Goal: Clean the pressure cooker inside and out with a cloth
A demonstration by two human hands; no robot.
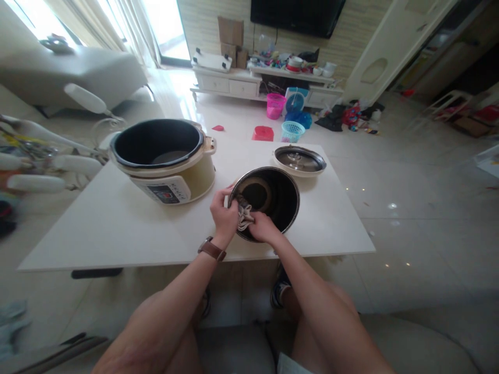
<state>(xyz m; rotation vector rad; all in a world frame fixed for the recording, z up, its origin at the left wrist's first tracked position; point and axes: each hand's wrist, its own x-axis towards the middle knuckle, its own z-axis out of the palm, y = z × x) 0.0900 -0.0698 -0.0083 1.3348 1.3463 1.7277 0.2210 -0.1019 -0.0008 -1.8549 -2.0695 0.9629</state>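
Note:
A dark inner pot (pixel 280 202) is tilted on the white table, its mouth facing me. My left hand (pixel 225 213) is closed around the pot's left rim, with the thumb over the edge. Inside the pot's mouth, my right hand (pixel 264 226) is closed on a crumpled patterned cloth (pixel 245 214) that touches the inner wall near the left rim. To the left stands an electric pressure cooker (pixel 202 171) without its lid, its control panel facing me. The cooker's lid (pixel 300 160) lies upside down behind the pot, to the right.
The white table (pixel 117 228) reaches across in front of my knees. On the floor beyond are a pink basket (pixel 275 106), a light blue basket (pixel 292 132) and a red stool (pixel 263 133). A cluttered TV cabinet (pixel 245 88) lines the wall. A white-bladed fan-like object (pixel 83 98) juts in at left.

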